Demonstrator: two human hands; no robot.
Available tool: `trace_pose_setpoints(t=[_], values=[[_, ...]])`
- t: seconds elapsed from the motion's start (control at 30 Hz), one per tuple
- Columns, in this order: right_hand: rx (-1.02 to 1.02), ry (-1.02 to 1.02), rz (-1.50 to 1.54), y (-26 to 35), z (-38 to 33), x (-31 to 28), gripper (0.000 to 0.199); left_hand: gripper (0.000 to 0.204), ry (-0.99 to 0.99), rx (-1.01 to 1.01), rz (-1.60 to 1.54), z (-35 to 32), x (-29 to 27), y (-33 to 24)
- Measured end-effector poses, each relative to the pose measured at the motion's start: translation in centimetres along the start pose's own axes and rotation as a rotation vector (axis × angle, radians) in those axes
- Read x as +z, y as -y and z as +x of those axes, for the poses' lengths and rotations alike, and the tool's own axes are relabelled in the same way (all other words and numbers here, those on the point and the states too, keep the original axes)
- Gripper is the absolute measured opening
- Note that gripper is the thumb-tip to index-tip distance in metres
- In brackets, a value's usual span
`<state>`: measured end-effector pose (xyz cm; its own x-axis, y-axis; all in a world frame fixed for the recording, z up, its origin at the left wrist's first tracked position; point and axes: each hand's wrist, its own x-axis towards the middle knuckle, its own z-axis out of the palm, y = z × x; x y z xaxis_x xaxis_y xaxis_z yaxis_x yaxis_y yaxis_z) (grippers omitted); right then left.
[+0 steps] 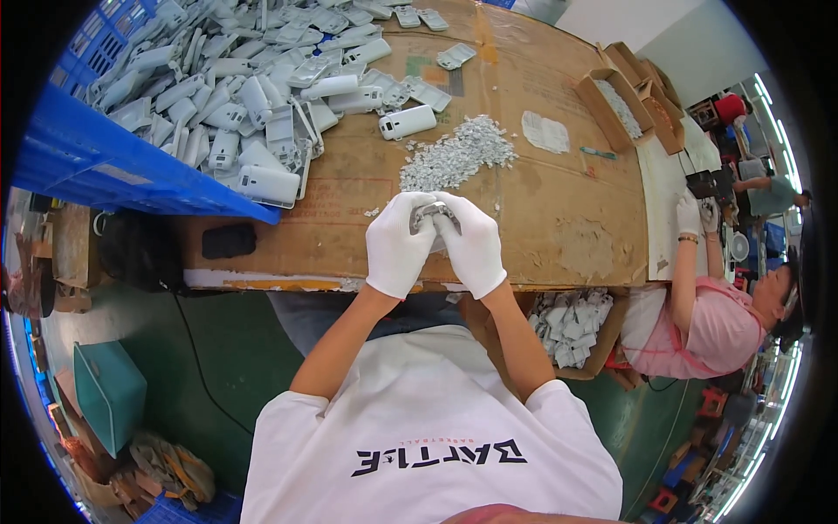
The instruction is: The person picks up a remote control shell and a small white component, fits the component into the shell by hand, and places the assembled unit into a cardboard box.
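Note:
Both gloved hands meet over the near edge of the cardboard-topped table. My left hand [397, 246] and my right hand [473, 250] are closed around a small pale plastic part [433, 210], thumbs pressed together on it. Most of it is hidden by the gloves, so its exact kind does not show. Just beyond my fingers lies a heap of tiny white plastic pieces [458, 155]. Behind that heap rests a white plastic casing [408, 123] with a small dark window. To the left, many similar casings [253, 96] form a large pile.
A blue plastic crate [131, 162] lies tipped at the left. A dark pouch [229, 241] sits near the table's front edge. Cardboard boxes [611, 118] stand at the far right; a box of white parts [572, 327] is below the edge. A co-worker in pink [716, 323] works at right.

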<state>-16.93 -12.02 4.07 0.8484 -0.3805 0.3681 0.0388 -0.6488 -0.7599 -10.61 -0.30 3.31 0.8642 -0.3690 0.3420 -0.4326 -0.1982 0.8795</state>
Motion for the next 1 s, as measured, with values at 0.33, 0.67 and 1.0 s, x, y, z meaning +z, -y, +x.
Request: trace_pose_setpoints(t=[0.33, 0.67, 1.0], values=[[0.176, -0.048, 0.161, 1.6, -0.3, -0.3, 0.008, 0.015, 0.002, 0.069, -0.011, 0.4, -0.4, -1.2], [0.224, -0.054, 0.419, 1.3, 0.6, -1.5, 0.035, 0.016, 0.02, 0.006, -0.054, 2.4, -0.6, -1.4], [-0.035, -0.086, 0.036, 2.4, -1.1, -0.7, 0.064, 0.015, 0.087, -0.083, -0.114, 2.9, -2.1, -1.4]])
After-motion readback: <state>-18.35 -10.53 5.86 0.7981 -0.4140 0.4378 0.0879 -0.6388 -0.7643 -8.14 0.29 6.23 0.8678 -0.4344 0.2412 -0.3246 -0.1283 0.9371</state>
